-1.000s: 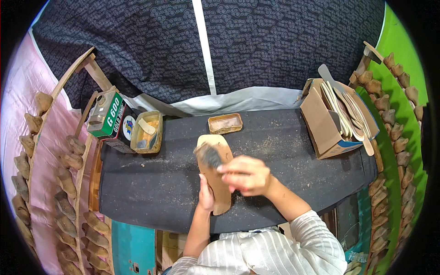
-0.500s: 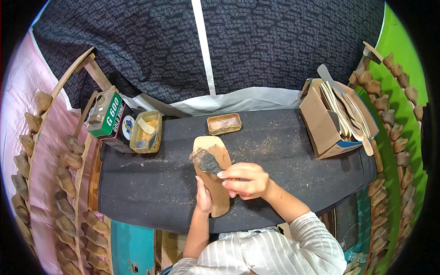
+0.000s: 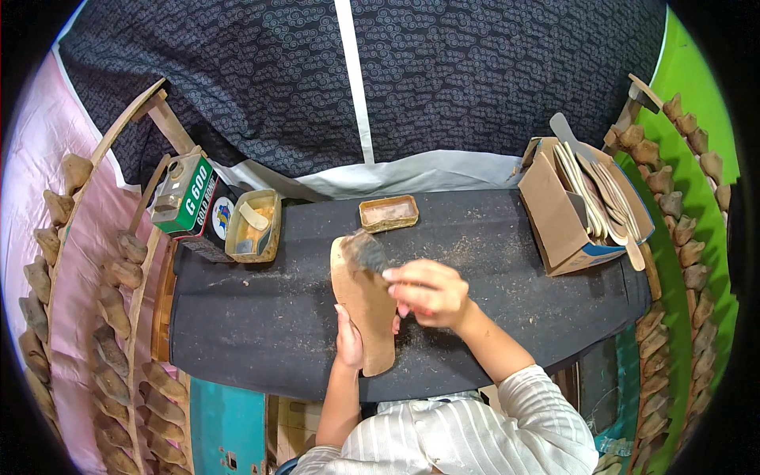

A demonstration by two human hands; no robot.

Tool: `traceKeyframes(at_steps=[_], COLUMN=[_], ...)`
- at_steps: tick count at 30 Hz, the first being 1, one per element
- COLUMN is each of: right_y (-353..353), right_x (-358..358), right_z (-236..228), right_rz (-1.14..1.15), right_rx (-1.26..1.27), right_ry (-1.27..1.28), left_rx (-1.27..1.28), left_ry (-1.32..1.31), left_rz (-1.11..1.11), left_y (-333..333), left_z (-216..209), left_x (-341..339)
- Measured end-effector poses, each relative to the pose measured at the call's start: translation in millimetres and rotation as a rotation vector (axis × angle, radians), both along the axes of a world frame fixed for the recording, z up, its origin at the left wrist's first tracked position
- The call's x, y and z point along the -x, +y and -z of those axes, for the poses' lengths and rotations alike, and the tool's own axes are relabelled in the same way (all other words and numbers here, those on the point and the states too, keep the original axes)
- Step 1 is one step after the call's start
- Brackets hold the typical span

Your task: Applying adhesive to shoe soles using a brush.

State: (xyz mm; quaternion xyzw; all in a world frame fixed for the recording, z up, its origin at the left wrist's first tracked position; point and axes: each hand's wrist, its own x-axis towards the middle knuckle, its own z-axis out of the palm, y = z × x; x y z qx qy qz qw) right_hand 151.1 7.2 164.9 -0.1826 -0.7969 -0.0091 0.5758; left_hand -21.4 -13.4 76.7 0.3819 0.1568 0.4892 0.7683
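Several foot-shaped forms (image 3: 113,311) flank the black-covered table (image 3: 491,309), above whose middle the left hand (image 3: 348,346) clasps a tan sole-shaped board (image 3: 369,321) by its edges and the right hand (image 3: 432,294) pinches a blurred brush (image 3: 367,253).

Back: I see a big dark curtain (image 3: 229,95) with pale swirls past the worktop's far edge; a white strip (image 3: 354,79) runs down it.
Curtain bottom: a whitish sheet (image 3: 443,165) shows just behind that edge.
Left edge: beyond it, a wooden rack (image 3: 170,125) of brown foot-shaped blocks (image 3: 112,313) stands before shiny pink cloth (image 3: 91,253).
Right edge: a second rack (image 3: 643,85), just as full, stands before bright green (image 3: 697,47).
Worktop (image 3: 269,317): black cover, sprinkled with crumbs (image 3: 471,241).
Near left corner: blue-green panel (image 3: 229,427) below.
Floor: pale tiles (image 3: 297,438) below the near edge.
Light: bright, soft.
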Motion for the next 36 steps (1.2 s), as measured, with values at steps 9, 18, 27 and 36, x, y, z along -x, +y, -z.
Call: traceKeyframes(at_steps=[9,18,27,36], right_y=[-4,-12,-10,-10], right_x=[4,7,3,1], right_z=[7,11,3,11], right_rz=[-0.193,-0.226,-0.161,-0.004], right_rx=[0.150,0.144,0.119,0.071], right_ry=[0.112,0.017,0.015,0.062], left_rx=[0.088,0.147,0.157,0.070], left_ry=[-0.004,0.125,0.058,-0.015], left_rz=[-0.070,-0.116,-0.105,0.012], left_y=[-1,-1,-4,0], left_z=[0,-10,-11,4], left_x=[-6,-2,-3,3])
